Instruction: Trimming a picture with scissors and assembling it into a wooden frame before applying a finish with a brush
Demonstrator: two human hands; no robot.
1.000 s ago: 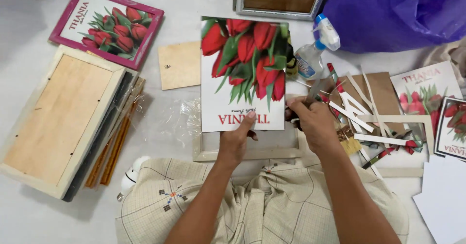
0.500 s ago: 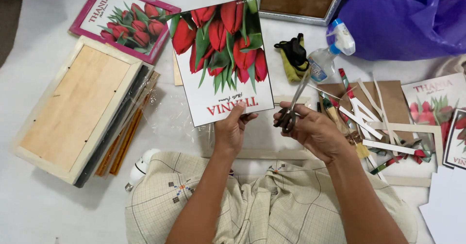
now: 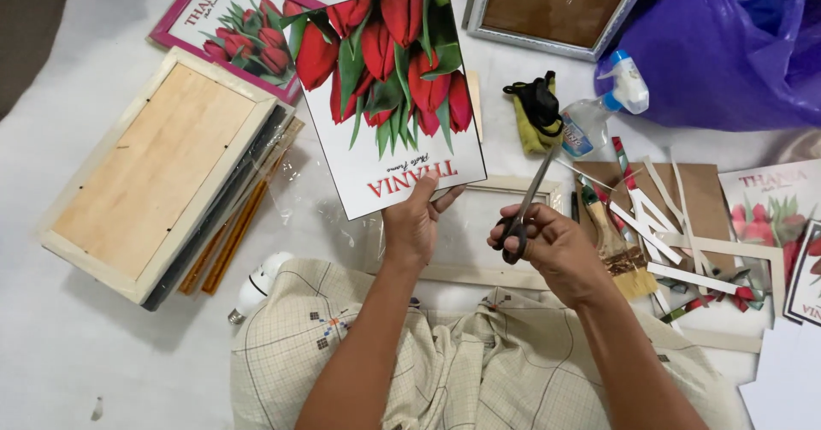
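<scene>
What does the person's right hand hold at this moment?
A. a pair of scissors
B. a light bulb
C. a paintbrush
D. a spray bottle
A: the right hand has its fingers through the dark handles of the scissors, whose blades point up toward the tulip print held by the left hand; the paintbrush lies on the table beside it.

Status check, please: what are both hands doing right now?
Left hand holds tulip print up by its lower edge. Right hand grips scissors, blades off the print. Paper strips lie at right.
</scene>
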